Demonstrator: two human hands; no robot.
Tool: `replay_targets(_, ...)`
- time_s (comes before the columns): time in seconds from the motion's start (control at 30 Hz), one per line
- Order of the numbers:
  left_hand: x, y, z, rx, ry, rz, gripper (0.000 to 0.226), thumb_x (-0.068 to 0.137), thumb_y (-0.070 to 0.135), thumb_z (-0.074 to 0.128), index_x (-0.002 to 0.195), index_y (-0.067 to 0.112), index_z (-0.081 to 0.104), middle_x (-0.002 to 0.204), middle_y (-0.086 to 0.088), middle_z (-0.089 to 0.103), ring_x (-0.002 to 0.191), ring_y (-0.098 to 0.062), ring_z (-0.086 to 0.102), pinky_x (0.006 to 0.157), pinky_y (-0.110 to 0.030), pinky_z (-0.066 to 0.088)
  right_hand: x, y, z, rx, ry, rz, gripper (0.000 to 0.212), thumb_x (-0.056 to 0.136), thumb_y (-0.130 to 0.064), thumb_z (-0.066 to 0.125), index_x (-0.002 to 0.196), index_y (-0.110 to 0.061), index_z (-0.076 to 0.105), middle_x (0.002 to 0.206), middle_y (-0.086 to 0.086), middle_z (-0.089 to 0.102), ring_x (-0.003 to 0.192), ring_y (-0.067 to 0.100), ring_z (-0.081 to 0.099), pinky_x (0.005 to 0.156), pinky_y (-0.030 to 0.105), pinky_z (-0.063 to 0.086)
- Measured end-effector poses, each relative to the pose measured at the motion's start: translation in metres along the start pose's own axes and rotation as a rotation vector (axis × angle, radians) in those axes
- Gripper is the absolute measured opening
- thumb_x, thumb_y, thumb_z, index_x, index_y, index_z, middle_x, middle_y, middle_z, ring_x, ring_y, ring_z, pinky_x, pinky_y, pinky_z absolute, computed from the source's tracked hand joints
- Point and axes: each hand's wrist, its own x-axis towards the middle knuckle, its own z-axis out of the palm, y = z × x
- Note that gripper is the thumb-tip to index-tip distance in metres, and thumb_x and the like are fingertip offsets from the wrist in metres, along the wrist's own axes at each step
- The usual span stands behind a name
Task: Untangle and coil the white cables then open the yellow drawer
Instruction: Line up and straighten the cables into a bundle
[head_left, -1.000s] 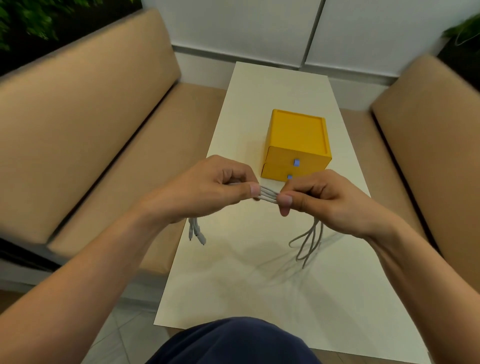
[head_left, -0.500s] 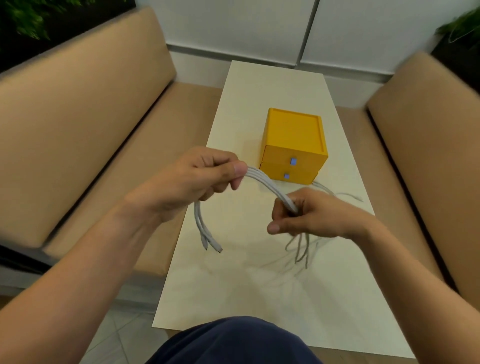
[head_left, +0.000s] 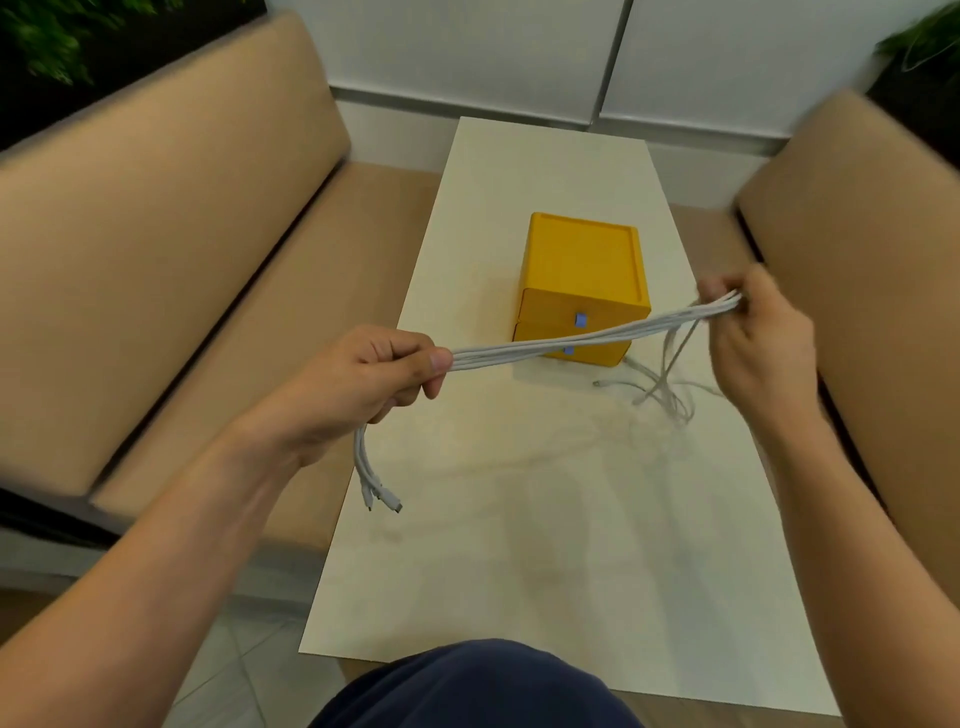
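The hands are held well apart: the left hand (head_left: 374, 374) is clamped near one end of the white cables (head_left: 571, 340) and the right hand (head_left: 758, 338) further along. The bundle is thus drawn straight above the surface (head_left: 519, 519), probably for combing out tangles. The yellow drawer box (head_left: 582, 260) stands shut behind it. Strands under the right hand are blurred, so their tangling cannot be judged.

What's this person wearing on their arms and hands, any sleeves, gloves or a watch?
Nothing: the left hand and right hand are bare, with no gloves or watch, and both forearms show no sleeves. Dark blue clothing shows at the bottom edge.
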Motion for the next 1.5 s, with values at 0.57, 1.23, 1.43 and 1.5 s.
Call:
replay_targets(0.57,0.005,0.006,0.048,0.113,-0.06,-0.082,0.037,0.103,0.026,0.058,0.072,0.008,0.062,0.06,-0.001,0.031,0.053,-0.009,0.026,0.048,-0.011,0.026,-0.064,0.052,0.013,-0.687,-1.229,0.03,0.077,0.097,-0.008,0.045,0.158,-0.047,0.019,0.128,0.0,0.067,0.101,0.018,0.066,0.093,0.037,0.055)
replay_targets(1.23,-0.009,0.014,0.064,0.143,-0.036,-0.045,0.037,0.089,0.053,0.061,0.069,0.022,0.066,0.057,0.004,0.031,0.058,-0.018,0.025,0.053,-0.028,0.022,-0.065,-0.031,-0.005,0.531,-0.908,-0.12,0.027,0.102,-0.037,0.058,0.086,-0.021,0.073,0.071,0.003,0.063,0.066,0.019,0.052,0.065,0.039,0.039)
replay_targets(1.43,-0.004,0.029,0.071,0.289,0.025,-0.024,0.036,0.104,0.032,0.06,0.074,0.015,0.069,0.051,0.012,0.038,0.054,-0.013,0.031,0.05,-0.019,0.025,-0.056,-0.042,-0.012,0.55,-0.771,-0.153,0.046,0.099,-0.048,0.053,0.075,-0.013,0.071,0.075,0.02,0.059,0.073,0.038,0.049,0.065,0.046,0.038)
replay_targets(1.5,-0.004,0.031,0.069,0.229,0.02,-0.041,0.036,0.104,0.03,0.059,0.076,0.011,0.071,0.055,0.008,0.035,0.057,-0.017,0.029,0.054,-0.025,0.021,-0.051,-0.044,-0.007,0.382,-0.726,-0.125,0.062,0.102,-0.06,0.044,0.071,-0.013,0.07,0.067,0.011,0.06,0.064,0.027,0.052,0.063,0.045,0.043)
